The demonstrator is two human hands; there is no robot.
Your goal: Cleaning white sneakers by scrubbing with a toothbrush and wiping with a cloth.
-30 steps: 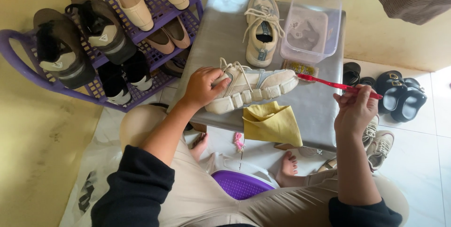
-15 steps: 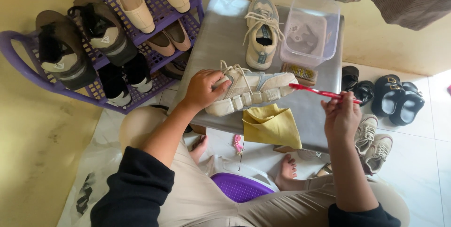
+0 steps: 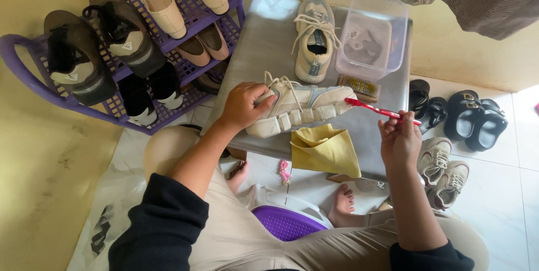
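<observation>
lying on its side, sneaker (image 3: 297, 109) toe pointing right.

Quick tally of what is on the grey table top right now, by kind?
Beige lace-up sneakers: 2
Clear plastic tub: 1
Red-handled toothbrush: 1
Wooden scrub brush: 1
Folded yellow cloth: 1
Total: 6

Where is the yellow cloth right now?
In the head view, the yellow cloth lies on the front edge of the grey table, just below the cream sneaker and between the left hand and right hand.
</observation>
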